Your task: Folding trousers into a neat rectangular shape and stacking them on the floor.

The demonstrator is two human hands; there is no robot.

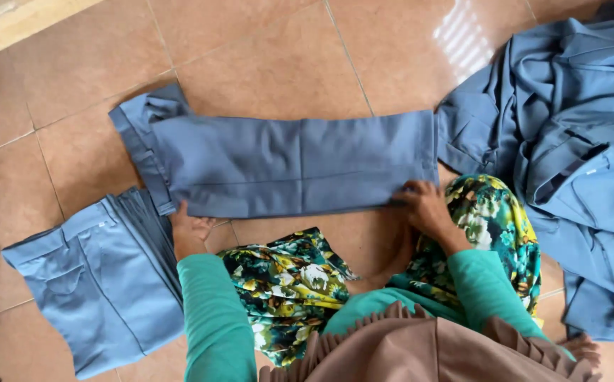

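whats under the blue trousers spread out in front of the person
Only the tiled floor shows around the folded trousers; they lie flat on it. The left hand and right hand press their near edge. Whatever lies beneath the cloth is covered.

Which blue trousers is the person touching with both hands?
On the tan tiled floor, look just ahead of the knees. The long blue-grey folded trousers lie flat there, left hand and right hand at their ends. The neighbours are a small folded stack and a crumpled heap.
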